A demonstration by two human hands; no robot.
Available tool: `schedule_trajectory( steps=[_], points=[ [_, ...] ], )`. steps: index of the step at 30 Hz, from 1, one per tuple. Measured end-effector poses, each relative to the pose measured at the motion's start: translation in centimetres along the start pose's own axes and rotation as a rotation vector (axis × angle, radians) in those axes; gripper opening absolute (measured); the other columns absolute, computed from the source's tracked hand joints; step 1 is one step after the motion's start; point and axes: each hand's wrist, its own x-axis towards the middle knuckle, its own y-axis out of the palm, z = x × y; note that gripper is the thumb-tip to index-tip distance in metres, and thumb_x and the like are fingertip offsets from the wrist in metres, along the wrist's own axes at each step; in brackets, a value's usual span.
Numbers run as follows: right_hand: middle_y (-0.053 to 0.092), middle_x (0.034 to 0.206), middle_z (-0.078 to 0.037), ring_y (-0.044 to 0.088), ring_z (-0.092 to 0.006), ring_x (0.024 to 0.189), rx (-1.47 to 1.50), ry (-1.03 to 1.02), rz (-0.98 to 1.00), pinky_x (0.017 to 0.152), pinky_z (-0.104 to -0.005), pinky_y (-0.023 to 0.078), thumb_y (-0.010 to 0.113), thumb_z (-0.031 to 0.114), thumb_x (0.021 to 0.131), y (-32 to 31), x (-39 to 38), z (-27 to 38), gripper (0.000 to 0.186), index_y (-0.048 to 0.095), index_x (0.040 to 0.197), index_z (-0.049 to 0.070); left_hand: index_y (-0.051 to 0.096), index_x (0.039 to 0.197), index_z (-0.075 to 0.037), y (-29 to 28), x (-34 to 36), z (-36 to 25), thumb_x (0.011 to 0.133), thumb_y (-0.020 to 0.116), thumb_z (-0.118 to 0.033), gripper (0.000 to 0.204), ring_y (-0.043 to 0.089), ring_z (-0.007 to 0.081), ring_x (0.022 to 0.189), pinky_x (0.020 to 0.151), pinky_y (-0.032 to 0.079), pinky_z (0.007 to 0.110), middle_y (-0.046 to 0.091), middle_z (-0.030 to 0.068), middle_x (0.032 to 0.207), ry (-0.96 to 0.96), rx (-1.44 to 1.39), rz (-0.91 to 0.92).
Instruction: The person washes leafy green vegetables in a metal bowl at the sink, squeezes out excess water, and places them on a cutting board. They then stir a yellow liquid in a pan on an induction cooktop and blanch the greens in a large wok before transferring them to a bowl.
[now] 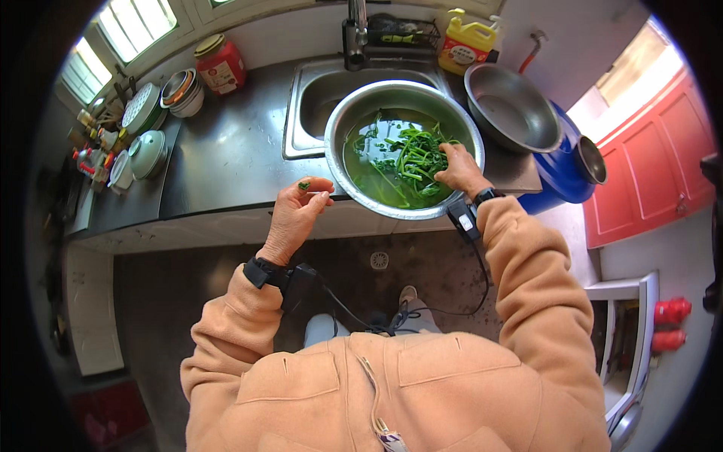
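The dark counter (218, 158) runs in front of me, with the steel sink (331, 87) set into it under the tap (355, 34). A big steel basin (339, 128) stands over the sink's front edge, full of greenish water with leafy green stems (410, 162) floating in it. To its right a second, empty steel basin (508, 109) leans on a blue barrel (561, 173), and a small steel pot (591, 160) stands on the barrel's far side. Behind the basins a yellow jug (467, 41) stands by the wall. At the far left of the counter are a red jar (220, 64), stacked bowls (183, 90) and a few lidded dishes (147, 151).

My right hand (461, 172) is down inside the big basin, fingers curled closed around a bunch of the stems at the water's surface. My left hand (295, 215) hovers over the counter's front edge, just left of the basin's rim and not touching it; thumb and forefinger are pinched shut on a small green sprig (304, 184) with a thin pale stalk, the other fingers folded under. Both wrists wear black bands, with cables running back toward my peach jacket.
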Motion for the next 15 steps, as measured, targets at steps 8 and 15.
schedule_trajectory(
  steps=[8, 15],
  points=[
    [0.062, 0.116, -0.021, 0.059, -0.0384, 0.108, -0.042, 0.005, 0.244, 0.093, -0.043, 0.048, 0.071, 0.025, 0.071, -2.1, 8.8, -3.5, 0.066, 0.05, 0.132, 0.011, 0.065, 0.105, -0.002, 7.3, 6.9, -1.6, 0.092, 0.058, -0.006, 0.016, 0.064, 0.0109, 0.081, 0.07, 0.05, 0.024, 0.067, 0.0036, 0.095, -0.094, -0.024, -0.073],
    [0.07, 0.093, -0.017, 0.068, -0.0289, 0.087, 0.515, -0.113, 0.087, 0.082, -0.0362, 0.052, 0.065, 0.028, 0.074, -7.8, 10.1, -2.6, 0.038, 0.068, 0.105, 0.006, 0.065, 0.105, -0.002, 7.2, 10.3, -0.2, 0.091, 0.059, -0.008, 0.016, 0.064, 0.0113, 0.081, 0.07, 0.05, 0.024, 0.067, 0.0035, 0.095, -0.119, -0.04, -0.055]
  ],
)
